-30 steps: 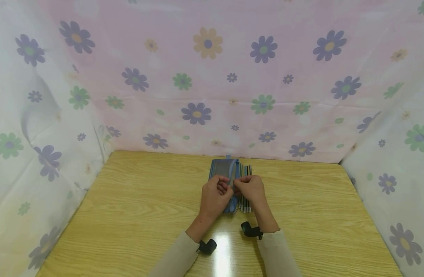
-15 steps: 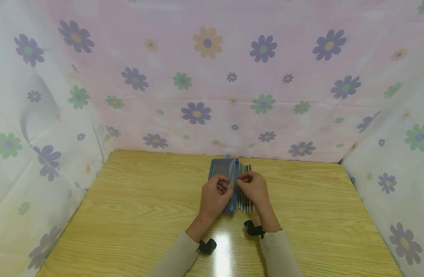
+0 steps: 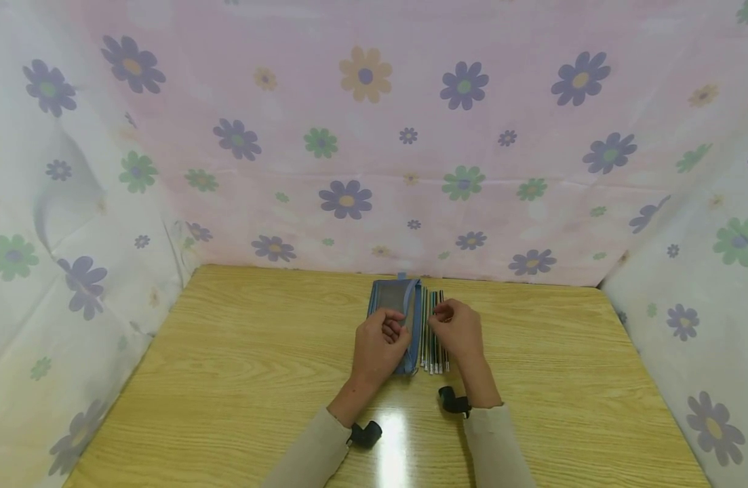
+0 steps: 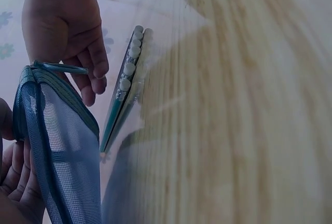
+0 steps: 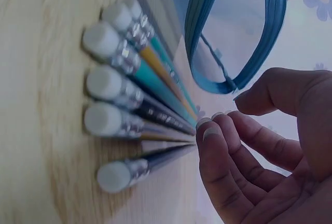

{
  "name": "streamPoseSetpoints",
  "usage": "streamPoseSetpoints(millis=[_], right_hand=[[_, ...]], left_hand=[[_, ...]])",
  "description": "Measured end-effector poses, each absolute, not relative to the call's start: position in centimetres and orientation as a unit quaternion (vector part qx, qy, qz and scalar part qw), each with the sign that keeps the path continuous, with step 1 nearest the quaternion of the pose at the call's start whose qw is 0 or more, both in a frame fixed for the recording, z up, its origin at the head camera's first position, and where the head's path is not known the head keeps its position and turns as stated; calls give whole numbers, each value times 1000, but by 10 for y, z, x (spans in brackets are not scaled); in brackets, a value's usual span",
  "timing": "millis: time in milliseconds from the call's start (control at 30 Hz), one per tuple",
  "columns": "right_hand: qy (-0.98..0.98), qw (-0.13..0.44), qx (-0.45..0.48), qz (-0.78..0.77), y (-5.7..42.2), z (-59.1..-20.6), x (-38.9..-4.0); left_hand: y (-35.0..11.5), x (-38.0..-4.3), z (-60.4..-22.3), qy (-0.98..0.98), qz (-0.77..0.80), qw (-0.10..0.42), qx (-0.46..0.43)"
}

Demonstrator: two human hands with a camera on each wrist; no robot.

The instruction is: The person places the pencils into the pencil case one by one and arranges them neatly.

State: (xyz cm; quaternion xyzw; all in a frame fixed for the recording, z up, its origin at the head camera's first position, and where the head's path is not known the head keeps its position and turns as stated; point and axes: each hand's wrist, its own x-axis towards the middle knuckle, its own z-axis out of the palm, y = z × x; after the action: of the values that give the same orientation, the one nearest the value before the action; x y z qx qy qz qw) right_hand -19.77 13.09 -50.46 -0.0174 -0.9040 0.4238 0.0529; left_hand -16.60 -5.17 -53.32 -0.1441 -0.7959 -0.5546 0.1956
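A blue mesh pencil case (image 3: pixel 390 293) lies on the table with its zipped mouth parted; the blue zipper edge (image 5: pixel 274 24) forms a loop in the right wrist view. My left hand (image 3: pixel 380 346) pinches the near rim of the case, with fingers (image 4: pixel 18 175) partly hidden behind it. Beside the case, to its right, lies a row of several pencils (image 5: pixel 166 81) with white erasers toward me. My right hand (image 3: pixel 459 330) hovers over the pencils, thumb and fingers bent and apart, with nothing seen between them.
The wooden table (image 3: pixel 258 352) reaches back to a flower-printed cloth (image 3: pixel 374 149), which also hangs along both sides. Black wrist cameras (image 3: pixel 366 434) sit at both cuffs. A bright reflection lies on the table between the forearms.
My right hand has moved away from the case's mouth to the right, over the pencils. The left hand and the case have stayed in place.
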Motion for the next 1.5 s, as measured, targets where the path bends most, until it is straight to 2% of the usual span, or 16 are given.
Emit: streamPoseSetpoints(millis=[367,1500], right_hand=[[-919,61,-19,388,142,-507,-200],[-937,8,-77,340,149,-511,-201]], left_hand=[[-51,-166,-533,-795,-560,186,-142],[-51,-165,-531,-791,-565,185,-142]])
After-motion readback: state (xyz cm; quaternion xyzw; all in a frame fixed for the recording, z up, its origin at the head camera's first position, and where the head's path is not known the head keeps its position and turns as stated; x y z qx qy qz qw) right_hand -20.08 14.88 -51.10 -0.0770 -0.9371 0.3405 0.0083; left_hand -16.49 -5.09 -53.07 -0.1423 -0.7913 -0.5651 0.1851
